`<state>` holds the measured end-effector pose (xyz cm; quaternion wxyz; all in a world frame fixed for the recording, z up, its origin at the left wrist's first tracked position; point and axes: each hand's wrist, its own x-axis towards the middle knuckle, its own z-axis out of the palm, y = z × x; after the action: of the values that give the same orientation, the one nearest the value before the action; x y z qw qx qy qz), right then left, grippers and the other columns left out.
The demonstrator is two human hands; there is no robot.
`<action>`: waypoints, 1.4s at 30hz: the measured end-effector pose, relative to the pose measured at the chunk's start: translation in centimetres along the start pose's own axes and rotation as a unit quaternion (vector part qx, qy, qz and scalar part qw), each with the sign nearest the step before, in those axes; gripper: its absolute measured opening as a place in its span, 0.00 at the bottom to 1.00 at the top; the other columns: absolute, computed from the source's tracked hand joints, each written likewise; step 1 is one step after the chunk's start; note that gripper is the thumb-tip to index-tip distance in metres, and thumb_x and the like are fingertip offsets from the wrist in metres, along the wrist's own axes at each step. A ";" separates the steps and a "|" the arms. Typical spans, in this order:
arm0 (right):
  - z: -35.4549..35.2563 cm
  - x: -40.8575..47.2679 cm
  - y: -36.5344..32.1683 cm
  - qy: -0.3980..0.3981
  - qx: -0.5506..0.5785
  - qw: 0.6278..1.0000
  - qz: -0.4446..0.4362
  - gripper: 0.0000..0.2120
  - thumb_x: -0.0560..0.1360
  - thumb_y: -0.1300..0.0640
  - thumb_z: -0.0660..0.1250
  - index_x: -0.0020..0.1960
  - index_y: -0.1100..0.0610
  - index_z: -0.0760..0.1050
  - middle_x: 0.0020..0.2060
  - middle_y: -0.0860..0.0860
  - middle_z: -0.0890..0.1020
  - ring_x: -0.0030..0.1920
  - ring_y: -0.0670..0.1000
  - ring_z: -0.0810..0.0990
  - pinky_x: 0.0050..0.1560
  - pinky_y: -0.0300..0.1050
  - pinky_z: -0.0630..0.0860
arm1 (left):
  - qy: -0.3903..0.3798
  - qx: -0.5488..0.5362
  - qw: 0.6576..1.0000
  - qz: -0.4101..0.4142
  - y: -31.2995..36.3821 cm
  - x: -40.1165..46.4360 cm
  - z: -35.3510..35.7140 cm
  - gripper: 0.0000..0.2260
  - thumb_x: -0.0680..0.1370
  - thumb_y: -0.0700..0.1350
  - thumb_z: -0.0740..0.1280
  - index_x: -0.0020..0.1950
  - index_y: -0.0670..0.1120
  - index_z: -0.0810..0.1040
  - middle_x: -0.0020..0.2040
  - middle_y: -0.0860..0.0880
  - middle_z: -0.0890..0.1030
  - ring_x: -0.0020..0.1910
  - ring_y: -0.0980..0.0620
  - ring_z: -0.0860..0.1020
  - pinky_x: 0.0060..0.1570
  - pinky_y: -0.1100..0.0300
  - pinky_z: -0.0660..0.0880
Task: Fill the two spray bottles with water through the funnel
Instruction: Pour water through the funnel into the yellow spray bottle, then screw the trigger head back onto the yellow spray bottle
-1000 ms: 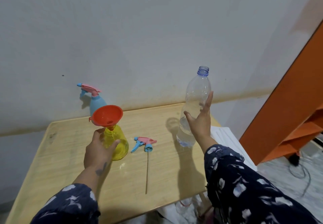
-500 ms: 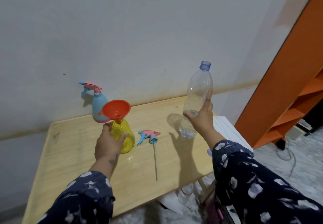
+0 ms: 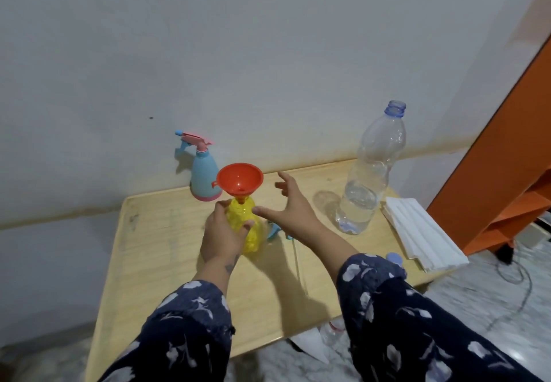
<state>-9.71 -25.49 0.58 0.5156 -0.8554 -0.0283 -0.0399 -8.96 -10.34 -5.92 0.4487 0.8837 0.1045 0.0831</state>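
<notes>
A yellow spray bottle (image 3: 249,234) stands without its head on the wooden table (image 3: 155,250), and my left hand (image 3: 222,234) is wrapped around it. An orange funnel (image 3: 240,179) sits in its neck. My right hand (image 3: 290,205) hovers open just right of the funnel, fingers spread, holding nothing. A blue spray bottle (image 3: 204,180) with a pink trigger head stands by the wall. The loose blue-and-pink spray head (image 3: 274,231) lies behind my right wrist, mostly hidden. A clear uncapped water bottle (image 3: 368,178), partly filled, stands at the right.
A stack of white paper (image 3: 423,232) lies at the table's right edge, with a blue bottle cap (image 3: 394,257) beside it. An orange shelf unit (image 3: 507,154) stands to the right. A cable runs over the floor (image 3: 507,307). Another small bottle lies under the table.
My right hand has let go of the water bottle, which now stands on the table, and has moved left toward the funnel. My left hand still holds the yellow bottle.
</notes>
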 end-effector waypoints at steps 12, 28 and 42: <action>4.2 3.3 -2.2 0.005 0.121 0.993 -0.017 0.42 0.63 0.50 0.80 0.70 0.48 0.60 0.59 0.44 0.69 0.51 0.40 0.75 0.43 0.26 0.71 | 0.008 -0.028 1.000 0.004 -1.2 0.4 0.5 0.28 0.70 0.58 0.74 0.65 0.58 0.65 0.65 0.55 0.72 0.62 0.50 0.75 0.55 0.46 0.77; -3.9 8.0 7.5 0.030 0.049 0.976 0.209 0.43 0.67 0.51 0.77 0.73 0.59 0.57 0.61 0.54 0.73 0.51 0.50 0.75 0.41 0.37 0.74 | 0.003 -0.126 0.992 0.017 -2.6 0.1 2.2 0.29 0.70 0.58 0.73 0.58 0.77 0.56 0.62 0.58 0.73 0.62 0.53 0.74 0.55 0.52 0.76; -3.0 9.9 11.8 0.050 -0.136 0.957 0.250 0.54 0.66 0.49 0.77 0.77 0.52 0.43 0.70 0.60 0.63 0.67 0.61 0.67 0.63 0.55 0.70 | 0.028 -0.107 0.993 0.036 -3.3 0.3 3.0 0.35 0.69 0.54 0.76 0.66 0.71 0.57 0.65 0.62 0.70 0.63 0.57 0.73 0.53 0.61 0.71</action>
<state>1.09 -33.58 -7.46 0.3885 -0.8943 0.2178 0.0440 -8.32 -10.73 -10.34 0.5340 0.8313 0.0756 0.1341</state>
